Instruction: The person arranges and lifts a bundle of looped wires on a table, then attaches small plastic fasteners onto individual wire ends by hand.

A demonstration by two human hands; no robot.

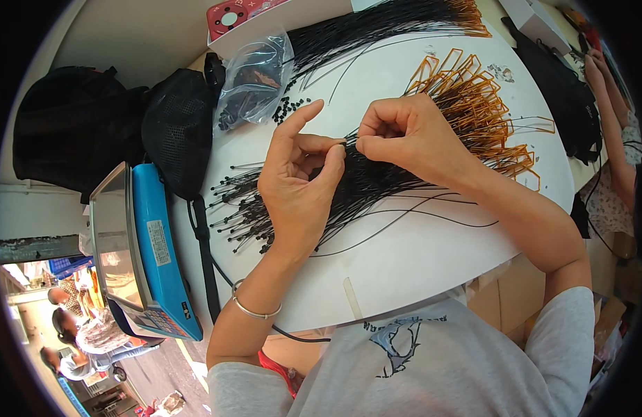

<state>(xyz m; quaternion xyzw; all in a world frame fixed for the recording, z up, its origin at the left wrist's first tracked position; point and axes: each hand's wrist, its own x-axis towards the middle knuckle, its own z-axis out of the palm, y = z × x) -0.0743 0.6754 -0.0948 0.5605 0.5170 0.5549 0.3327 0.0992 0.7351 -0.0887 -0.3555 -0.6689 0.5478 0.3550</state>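
Observation:
My left hand [299, 167] pinches a small black bead [343, 144] between thumb and forefinger, its other fingers partly curled. Close by on the right, my right hand [415, 139] has thumb and forefinger pressed together; what lies between them is too small or hidden to make out. Under both hands spreads a thick bundle of thin black cords [366, 179]. Orange wire-like loops [484, 115] fan out at the bundle's right end. Small dark knobs [241, 215] tip the cords at the left end.
Loose black beads [286, 110] lie beside a clear plastic bag [255, 76] on the white table [411, 267]. A second cord bundle [376, 31] stretches along the far side. At left stand a blue scale [158, 243] and a black bag [178, 132]. Another person's arm [606, 104] shows far right.

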